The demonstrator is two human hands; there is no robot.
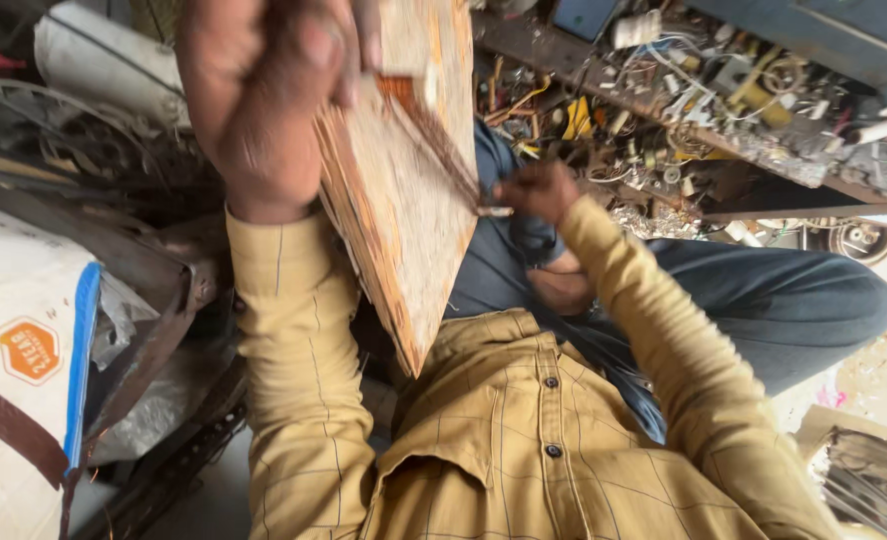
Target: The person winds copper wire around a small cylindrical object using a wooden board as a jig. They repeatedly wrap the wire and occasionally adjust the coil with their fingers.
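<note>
My left hand (pixel 263 100) is raised close to the camera and grips the upper edge of a pale, worn flat board (pixel 403 220) with rust-orange edges; the board tapers to a point near my chest. A bundle of thin coppery wire (pixel 443 150) runs slantwise across the board's face. My right hand (pixel 538 190) is beside the board's right edge, fingers pinched on the lower end of that wire, where a small metallic tip (pixel 495 211) shows. Both sleeves are mustard-yellow checked cloth.
A cluttered shelf (pixel 723 110) of wires, coils and small electrical parts runs across the upper right. A white carton (pixel 13 330) with a blue edge lies at the left, scrap metal behind it. My blue-trousered leg (pixel 783 300) lies at the right, near a small round part (pixel 860 240).
</note>
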